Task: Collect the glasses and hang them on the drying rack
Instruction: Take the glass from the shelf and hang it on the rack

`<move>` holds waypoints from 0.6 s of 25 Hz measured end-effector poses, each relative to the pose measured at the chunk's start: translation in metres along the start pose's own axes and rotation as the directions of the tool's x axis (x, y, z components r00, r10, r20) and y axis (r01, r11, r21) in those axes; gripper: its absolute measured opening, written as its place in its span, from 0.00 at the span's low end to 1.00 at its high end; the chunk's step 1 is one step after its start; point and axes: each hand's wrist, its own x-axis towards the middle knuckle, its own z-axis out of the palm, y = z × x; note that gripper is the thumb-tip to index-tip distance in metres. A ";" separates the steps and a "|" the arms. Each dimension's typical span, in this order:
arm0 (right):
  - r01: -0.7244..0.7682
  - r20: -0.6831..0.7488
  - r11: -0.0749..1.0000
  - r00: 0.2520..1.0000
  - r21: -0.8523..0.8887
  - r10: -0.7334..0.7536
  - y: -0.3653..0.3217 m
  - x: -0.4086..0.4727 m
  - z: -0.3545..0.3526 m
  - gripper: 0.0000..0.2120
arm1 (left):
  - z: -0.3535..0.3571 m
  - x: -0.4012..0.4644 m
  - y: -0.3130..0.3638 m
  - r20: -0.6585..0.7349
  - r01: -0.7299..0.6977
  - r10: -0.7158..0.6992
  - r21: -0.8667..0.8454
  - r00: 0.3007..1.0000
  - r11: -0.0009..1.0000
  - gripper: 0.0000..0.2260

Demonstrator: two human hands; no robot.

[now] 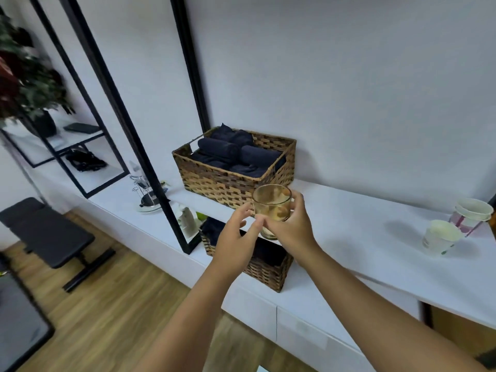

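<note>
An amber-tinted glass (271, 204) is held upright in the air in front of the upper wicker basket. My right hand (288, 228) grips it, with the fingers wrapped around its side and base. My left hand (237, 234) is right beside it with fingers spread and loosely bent; its fingertips are at the glass's left side, and I cannot tell if they touch. The drying rack (146, 194), a wire stand on a round plate, stands further left on the white counter, partly hidden behind a black frame post.
A wicker basket (230, 183) with dark rolled towels sits on the white shelf (362, 224), and a second basket (268, 267) sits below. Paper cups (440, 237) stand at the right. A black frame post (150, 157) and a black bench (48, 232) are on the left.
</note>
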 end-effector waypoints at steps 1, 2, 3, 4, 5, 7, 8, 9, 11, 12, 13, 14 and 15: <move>0.020 0.029 1.000 0.999 0.006 -0.020 -0.010 -0.007 0.016 0.38 | -0.018 -0.003 0.000 -0.008 -0.011 0.011 -0.006 1.000 1.000 0.23; 0.035 0.049 0.999 0.998 0.018 -0.036 -0.021 -0.014 0.031 0.37 | -0.036 -0.005 0.001 -0.015 -0.022 0.022 -0.009 1.000 1.000 0.23; 0.046 0.065 0.999 0.997 0.028 -0.048 -0.032 -0.021 0.050 0.37 | -0.058 -0.009 0.001 -0.024 -0.033 0.033 -0.009 0.999 0.999 0.24; 0.057 0.077 0.998 0.995 0.033 -0.059 -0.042 -0.028 0.070 0.37 | -0.082 -0.013 -0.001 -0.034 -0.038 0.038 -0.014 0.999 0.999 0.26; 0.068 0.088 0.997 0.994 0.037 -0.071 -0.053 -0.036 0.090 0.37 | -0.106 -0.017 -0.002 -0.043 -0.040 0.039 -0.023 0.998 0.999 0.28; 0.090 0.119 0.994 0.988 0.066 -0.098 -0.073 -0.053 0.132 0.37 | -0.153 -0.028 -0.007 -0.057 -0.059 0.057 -0.047 0.997 0.997 0.30; 0.099 0.138 0.991 0.984 0.089 -0.111 -0.083 -0.063 0.153 0.37 | -0.175 -0.034 -0.011 -0.066 -0.068 0.064 -0.053 0.996 0.996 0.30; 0.105 0.161 0.988 0.979 0.113 -0.122 -0.091 -0.071 0.174 0.36 | -0.197 -0.040 -0.015 -0.079 -0.067 0.062 -0.066 0.995 0.996 0.29; 0.103 0.210 0.984 0.969 0.149 -0.133 -0.101 -0.087 0.212 0.36 | -0.230 -0.052 -0.022 -0.122 -0.070 0.056 -0.113 0.991 0.991 0.28; 0.098 0.239 0.981 0.961 0.170 -0.138 -0.107 -0.095 0.234 0.37 | -0.249 -0.058 -0.027 -0.162 -0.071 0.049 -0.130 0.986 0.989 0.28; 0.092 0.267 0.977 0.953 0.192 -0.142 -0.112 -0.104 0.256 0.37 | -0.266 -0.064 -0.032 -0.215 -0.066 0.034 -0.142 0.976 0.988 0.30; 0.086 0.294 0.972 0.944 0.219 -0.150 -0.117 -0.112 0.277 0.37 | -0.283 -0.068 -0.039 -0.279 -0.058 0.018 -0.138 0.960 0.989 0.33; 0.085 0.314 0.967 0.936 0.241 -0.160 -0.122 -0.120 0.298 0.37 | -0.300 -0.072 -0.047 -0.341 -0.056 0.009 -0.128 0.940 0.990 0.34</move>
